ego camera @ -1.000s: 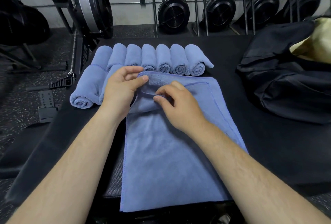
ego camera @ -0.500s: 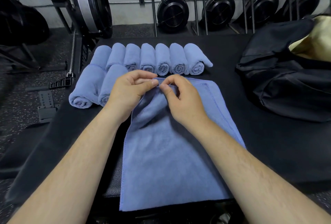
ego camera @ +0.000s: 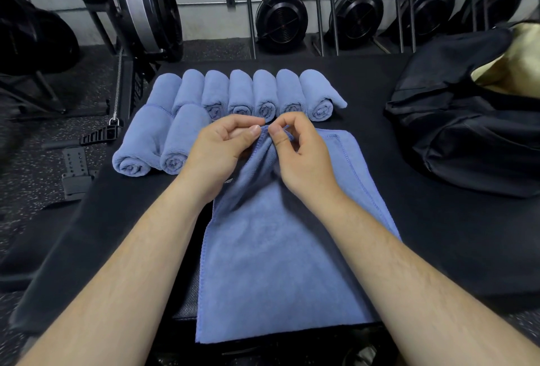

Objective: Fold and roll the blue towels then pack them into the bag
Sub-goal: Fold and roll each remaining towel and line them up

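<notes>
Both hands: pinching the far edge of the towel (ego camera: 280,263), pretty much thumb to thumb
Left hand (ego camera: 223,148): thumb and forefinger clamped on the bunched hem
Right hand (ego camera: 298,155): same pinch, just beside it
Towel: flat on the black surface (ego camera: 438,234), far end lifted and gathered
Rolls (ego camera: 242,93): nine, lined up right behind the hands
Bag (ego camera: 467,120): black, off to the right, open

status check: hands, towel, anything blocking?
Left hand and right hand both pinch far edge of flat blue towel, lifted and bunched. Nine rolled towels beyond. Black bag right, clear path.
</notes>
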### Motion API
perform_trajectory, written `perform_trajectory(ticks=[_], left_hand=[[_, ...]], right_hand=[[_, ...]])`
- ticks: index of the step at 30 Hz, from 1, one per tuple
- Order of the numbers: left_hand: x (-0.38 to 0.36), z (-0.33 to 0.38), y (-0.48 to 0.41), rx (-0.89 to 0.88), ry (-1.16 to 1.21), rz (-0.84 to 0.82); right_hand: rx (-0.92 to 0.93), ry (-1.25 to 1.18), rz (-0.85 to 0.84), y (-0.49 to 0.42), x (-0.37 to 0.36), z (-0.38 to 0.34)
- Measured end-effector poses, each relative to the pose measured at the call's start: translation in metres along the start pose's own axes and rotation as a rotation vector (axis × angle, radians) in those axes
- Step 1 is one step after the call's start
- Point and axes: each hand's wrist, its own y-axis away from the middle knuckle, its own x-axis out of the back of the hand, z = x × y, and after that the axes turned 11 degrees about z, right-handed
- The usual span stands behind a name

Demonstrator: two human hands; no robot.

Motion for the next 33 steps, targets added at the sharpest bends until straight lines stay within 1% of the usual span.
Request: perform_trajectory(ticks=[2,5,7,8,10,13,17,22,25,27,29,31,33], left_hand=[[0.0,0.0,0.001,0.012,0.02,-0.027],[0.001,0.002,0.003,-0.008,-0.01,-0.039],[0.005,0.005,0.001,-0.041,-0.066,-0.035],[0.008,0.006,-0.001,-0.058,-0.096,-0.043],[0.013,0.008,-0.003,-0.095,-0.143,-0.067],[0.019,0.01,-0.005,-0.148,-0.232,-0.053],[0.026,0.013,-0.007,-0.18,-0.309,0.063],[0.034,0.011,-0.013,-0.169,-0.324,0.245],[0.04,0.008,-0.017,-0.14,-0.269,0.314],[0.042,0.006,-0.018,-0.125,-0.257,0.334],[0.04,0.006,-0.017,-0.103,-0.255,0.35],[0.035,0.004,-0.016,-0.08,-0.239,0.363],[0.029,0.004,-0.015,-0.065,-0.217,0.35]], right_hand=[[0.014,0.039,0.001,0.0,0.0,0.002],[0.05,0.119,0.0,0.001,0.001,0.007],[0.143,0.233,-0.001,-0.002,0.003,0.009],[0.203,0.296,-0.032,-0.005,0.006,0.009],[0.291,0.397,-0.15,-0.011,0.011,0.008],[0.312,0.547,-0.295,-0.017,0.022,0.012],[0.347,0.678,-0.29,-0.03,0.037,0.017],[0.284,0.877,-0.301,-0.048,0.064,0.025],[0.163,1.055,-0.355,-0.053,0.077,0.033],[0.087,1.127,-0.336,-0.055,0.085,0.038],[0.049,1.117,-0.256,-0.057,0.089,0.041],[0.017,1.044,-0.219,-0.06,0.09,0.037],[-0.106,0.802,-0.253,-0.06,0.086,0.028]])
